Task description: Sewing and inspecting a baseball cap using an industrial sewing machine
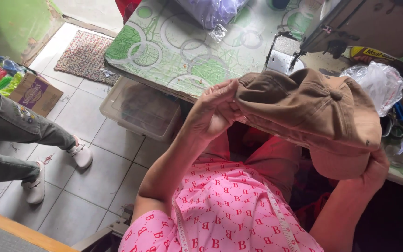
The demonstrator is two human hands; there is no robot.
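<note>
Left hand pinches the soft brown cloth cap's puckered back; right hand seemingly grips its rounded brim.

Tan cap, crown up, above the lap

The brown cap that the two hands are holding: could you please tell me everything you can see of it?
The brown cap is a soft, tan-brown cloth baseball cap with stitched panels, a covered button on the crown and a lighter brim pointing down and to the right. It is held in the air, crown towards the camera, in front of a table with a green circle-patterned cover. The left hand pinches its back edge; the right hand grips the brim from below. Nothing else touches it.
</note>
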